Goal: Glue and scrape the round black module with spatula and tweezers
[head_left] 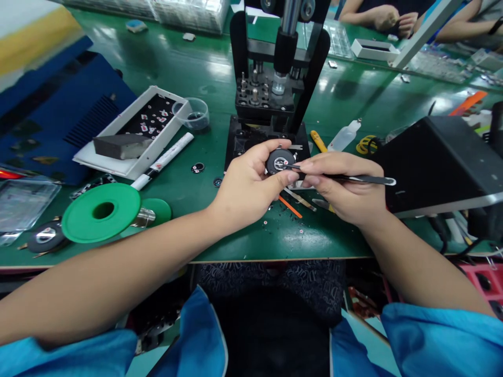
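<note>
My left hand (251, 183) grips a small round black device (274, 162) with a silvery, shiny centre, thumb and fingers around its rim. Closed in a pinch, my right hand (348, 186) holds black tweezers (359, 179) whose tips reach the middle of the device. Both hands are just in front of the base of a black press (271, 99). Under them, an orange stick (290, 207) and a thin tool (301, 199) lie on the table among tiny dark bits. What exactly the tweezer tips touch is too small to tell.
On the left are a white tray (135, 166) of small parts, a clear cup (198, 121), a marker (173, 152), a green spool (80, 212) and another round device (46, 235). A black box (440, 162) and a squeeze bottle (345, 136) stand right. Another person's hands (395, 20) appear behind.
</note>
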Tool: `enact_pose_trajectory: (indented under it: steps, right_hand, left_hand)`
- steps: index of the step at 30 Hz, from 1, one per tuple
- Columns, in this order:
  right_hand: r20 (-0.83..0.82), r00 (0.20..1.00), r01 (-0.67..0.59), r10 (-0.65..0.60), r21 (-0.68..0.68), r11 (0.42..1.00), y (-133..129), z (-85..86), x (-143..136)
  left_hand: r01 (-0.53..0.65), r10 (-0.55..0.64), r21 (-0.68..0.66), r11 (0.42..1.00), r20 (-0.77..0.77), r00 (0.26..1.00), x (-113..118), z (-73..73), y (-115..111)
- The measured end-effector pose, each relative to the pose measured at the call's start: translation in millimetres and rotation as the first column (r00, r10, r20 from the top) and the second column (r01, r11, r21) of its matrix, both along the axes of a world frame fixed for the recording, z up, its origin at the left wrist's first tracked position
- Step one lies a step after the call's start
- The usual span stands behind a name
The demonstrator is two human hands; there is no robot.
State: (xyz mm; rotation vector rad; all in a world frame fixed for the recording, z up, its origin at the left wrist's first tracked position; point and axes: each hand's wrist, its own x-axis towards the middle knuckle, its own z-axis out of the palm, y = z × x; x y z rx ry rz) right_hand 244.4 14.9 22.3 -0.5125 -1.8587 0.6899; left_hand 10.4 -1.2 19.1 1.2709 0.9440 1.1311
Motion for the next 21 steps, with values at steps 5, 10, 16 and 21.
enact_pose_trajectory:
  steps: [5, 10, 16, 21]
  right_hand:
    - [-0.051, 0.997, -0.048, 0.049, 0.007, 0.999, 2.1, -3.9, -1.0]
    - [-0.042, 0.999, -0.021, 0.022, 0.018, 1.000, 3.4, -4.2, -0.8]
    - [-0.023, 1.000, -0.002, 0.003, 0.021, 1.000, 2.1, 0.8, -0.2]
    - [-0.017, 1.000, 0.009, -0.009, 0.005, 1.000, 0.9, 1.6, 0.9]
  left_hand:
    - [0.002, 0.003, -0.063, 0.998, 0.087, 0.996, 1.7, 4.4, 0.0]
    - [0.010, 0.000, -0.087, 0.996, 0.114, 0.993, 2.8, 2.9, 0.6]
    - [-0.018, 0.018, 0.016, 1.000, 0.011, 1.000, -0.2, 0.8, -1.6]
    - [-0.023, 0.026, 0.103, 0.994, -0.036, 0.999, -0.4, 2.2, -3.5]
